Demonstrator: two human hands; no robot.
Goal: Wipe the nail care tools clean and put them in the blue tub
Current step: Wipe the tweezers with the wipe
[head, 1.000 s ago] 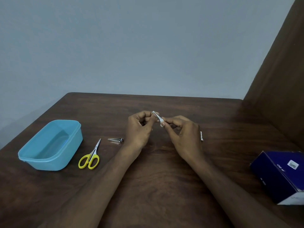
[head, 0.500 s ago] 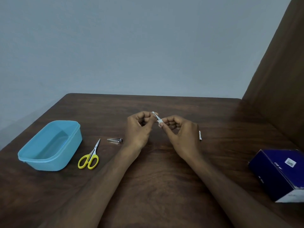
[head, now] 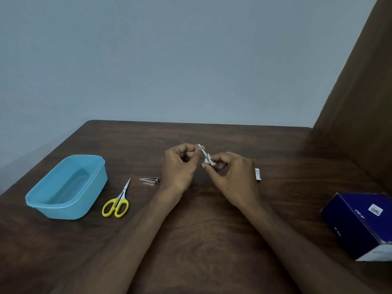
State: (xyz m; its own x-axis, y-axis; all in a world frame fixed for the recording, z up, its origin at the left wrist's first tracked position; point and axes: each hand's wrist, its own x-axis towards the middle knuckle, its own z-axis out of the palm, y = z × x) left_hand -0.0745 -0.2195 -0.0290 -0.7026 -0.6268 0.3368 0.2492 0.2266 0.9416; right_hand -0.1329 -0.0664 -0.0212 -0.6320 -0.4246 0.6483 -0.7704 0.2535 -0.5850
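A small white wipe [head: 206, 156], twisted into a narrow strip, is stretched between both hands above the middle of the dark wooden table [head: 212, 230]. The left hand [head: 180, 166] pinches the strip's upper end between thumb and curled fingers, and the right hand [head: 231, 177] pinches its lower end, where the paper bunches into a little crumple; the right thumb points toward the left hand just under the strip. Whether a tool is wrapped inside the wipe cannot be told, as the strip is too small and pale to read. Both forearms reach in from the near edge of the table. Just left of the left wrist a metal nail clipper [head: 149, 180] lies flat on the wood, folded shut. Near it, further left and a little closer to the camera, lie small scissors [head: 118, 200] with yellow handles, blades closed and pointing away toward the far side. Beside the scissors on the left stands the blue tub [head: 42, 200], rectangular with rounded corners, open at the top, with nothing visible inside it. Just right of the right hand a small white sachet [head: 258, 174] with fine print lies on the table. Well apart, at the right edge, sits a dark blue box [head: 350, 225] bearing a white label.
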